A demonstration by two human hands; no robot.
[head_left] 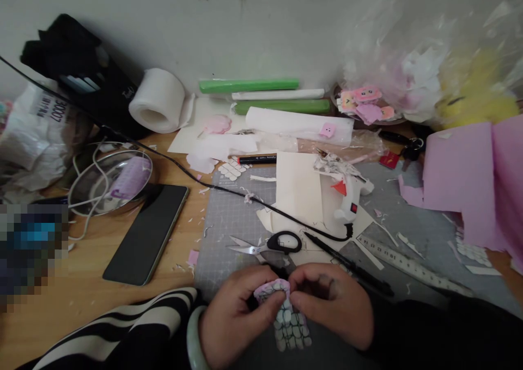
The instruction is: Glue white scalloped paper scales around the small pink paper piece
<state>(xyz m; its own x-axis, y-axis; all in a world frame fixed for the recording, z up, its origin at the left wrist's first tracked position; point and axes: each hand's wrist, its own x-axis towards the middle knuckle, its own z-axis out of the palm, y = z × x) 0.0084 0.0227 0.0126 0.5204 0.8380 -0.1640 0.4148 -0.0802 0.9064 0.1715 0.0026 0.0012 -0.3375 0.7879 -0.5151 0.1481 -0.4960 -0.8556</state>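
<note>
My left hand is closed, thumb and fingers pinching a small craft piece with a pink rim and rounded pale segments outlined in dark lines. My right hand is closed as well, its fingertips pressed at the right edge of the same piece. Directly below the fingers shows a sheet of rounded pale patches; whether it is joined to the pink piece I cannot tell. Black-handled scissors lie just beyond my hands with blades apart. A black pen-like tool rests close to my right hand.
A white glue gun trails a black cord across the grey cutting mat. A ruler and pink sheets lie right. A phone, metal bowl and paper roll stand left. Paper scraps are scattered around.
</note>
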